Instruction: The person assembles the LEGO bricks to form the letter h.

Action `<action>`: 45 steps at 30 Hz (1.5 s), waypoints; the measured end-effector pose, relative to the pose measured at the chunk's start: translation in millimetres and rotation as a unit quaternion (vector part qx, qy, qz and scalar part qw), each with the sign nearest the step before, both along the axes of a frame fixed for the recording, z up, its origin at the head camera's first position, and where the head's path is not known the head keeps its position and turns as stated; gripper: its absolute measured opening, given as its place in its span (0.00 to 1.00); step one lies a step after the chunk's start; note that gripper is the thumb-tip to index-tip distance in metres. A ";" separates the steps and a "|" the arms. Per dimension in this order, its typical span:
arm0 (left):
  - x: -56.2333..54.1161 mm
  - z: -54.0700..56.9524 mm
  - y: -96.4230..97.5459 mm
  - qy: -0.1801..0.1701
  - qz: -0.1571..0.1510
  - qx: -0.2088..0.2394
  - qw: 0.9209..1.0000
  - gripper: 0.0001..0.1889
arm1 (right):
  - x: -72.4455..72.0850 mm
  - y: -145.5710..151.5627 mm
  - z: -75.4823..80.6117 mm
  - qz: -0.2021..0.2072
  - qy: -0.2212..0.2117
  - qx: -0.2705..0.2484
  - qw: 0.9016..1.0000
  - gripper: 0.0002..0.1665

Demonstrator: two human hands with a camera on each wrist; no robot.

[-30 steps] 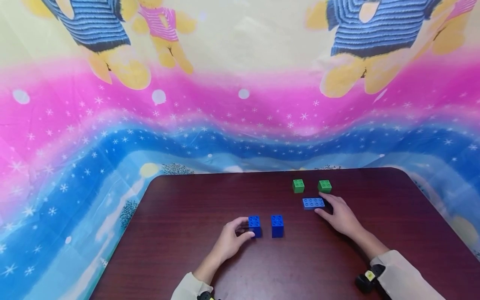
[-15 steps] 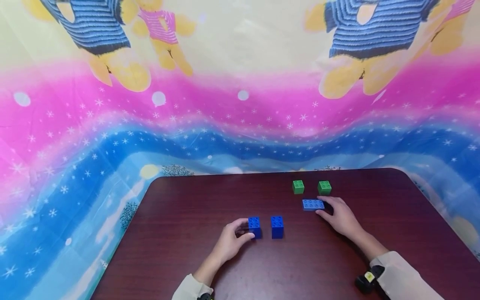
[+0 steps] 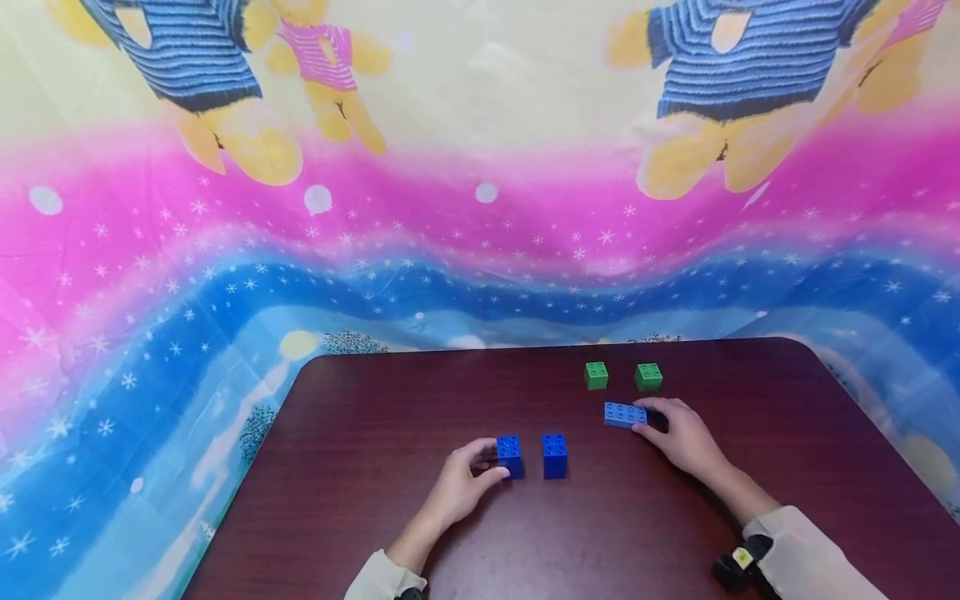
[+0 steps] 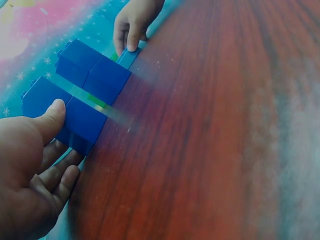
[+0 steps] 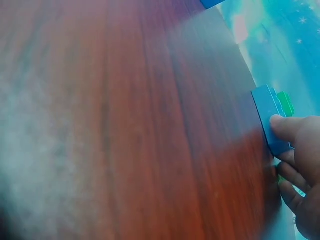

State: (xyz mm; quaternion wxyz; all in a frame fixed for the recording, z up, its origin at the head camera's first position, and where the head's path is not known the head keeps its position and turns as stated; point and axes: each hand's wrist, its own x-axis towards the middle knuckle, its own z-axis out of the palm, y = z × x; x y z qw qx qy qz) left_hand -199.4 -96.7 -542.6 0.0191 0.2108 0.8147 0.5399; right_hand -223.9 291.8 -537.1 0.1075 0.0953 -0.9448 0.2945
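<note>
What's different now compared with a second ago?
The right hand has closed its finger and thumb on the right end of the light blue brick, which has shifted slightly toward the person and turned a little. The left hand still holds the left dark blue stack; the right dark blue stack, left green block and right green block stayed put.

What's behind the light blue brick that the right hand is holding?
Behind the light blue brick, farther back on the table, stand a left green brick and a right green brick, apart. The tabletop patch just beyond the brick is hidden.
</note>
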 end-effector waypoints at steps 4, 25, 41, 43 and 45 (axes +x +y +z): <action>0.3 -0.3 -0.3 -0.001 -0.001 -0.004 1.000 0.21 | 3.2 1.2 1.4 0.000 -0.005 -0.003 1.000 0.24; -0.3 -2.8 0.1 0.001 -0.002 -0.008 1.000 0.21 | 27.9 -7.6 19.3 0.012 0.005 -0.016 1.000 0.25; 0.1 -2.7 0.3 0.000 0.001 -0.008 1.000 0.21 | 36.1 -37.8 37.2 0.043 0.021 -0.031 0.998 0.26; 0.0 -2.5 0.0 0.002 0.002 -0.012 1.000 0.21 | 35.6 -42.2 38.8 0.048 0.029 -0.035 0.998 0.26; -0.2 -2.4 0.0 0.004 0.002 -0.014 1.000 0.21 | 35.3 -46.6 40.6 0.051 0.033 -0.036 0.997 0.26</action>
